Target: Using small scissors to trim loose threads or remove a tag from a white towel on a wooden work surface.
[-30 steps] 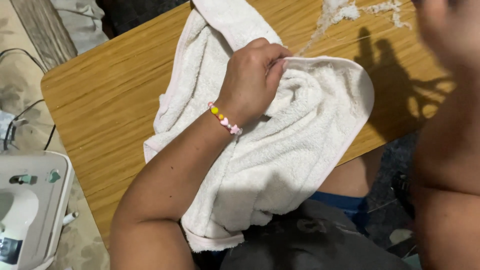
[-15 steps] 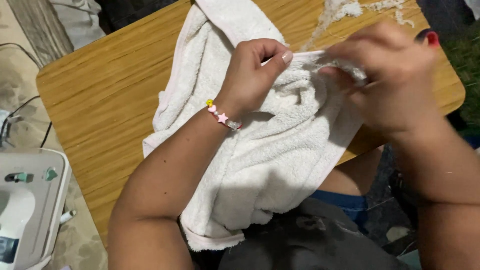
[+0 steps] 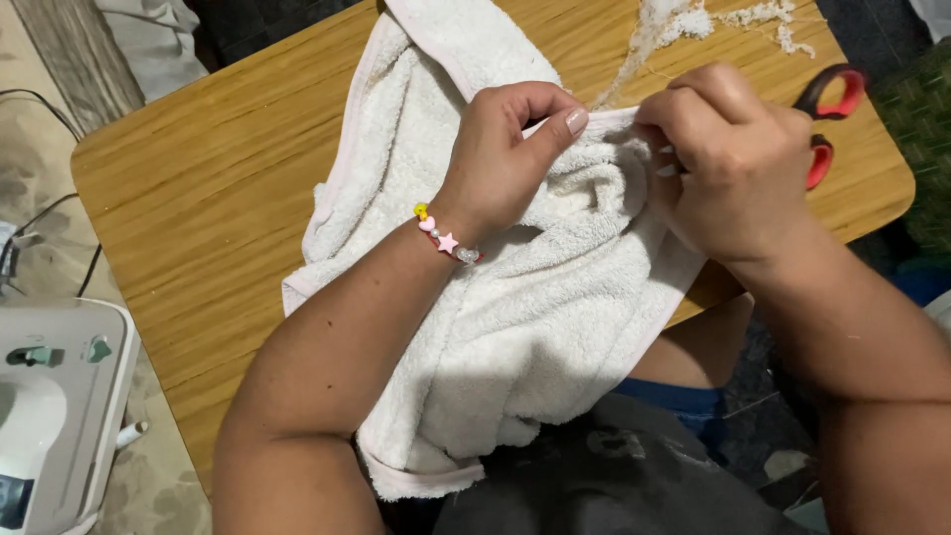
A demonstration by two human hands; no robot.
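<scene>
Together both hands [image 3: 614, 149] pinch the towel's [image 3: 555, 327] upper edge.

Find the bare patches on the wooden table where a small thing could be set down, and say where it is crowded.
Bare wood lies left of the white towel, toward the table corner. The top right is crowded: both hands, red-handled scissors and white fluff.

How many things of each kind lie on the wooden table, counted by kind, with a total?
Towel, white, held by left hand and right hand: 1
Scissors, red handles: 1
Pile of white thread scraps: 1
Total: 3
</scene>
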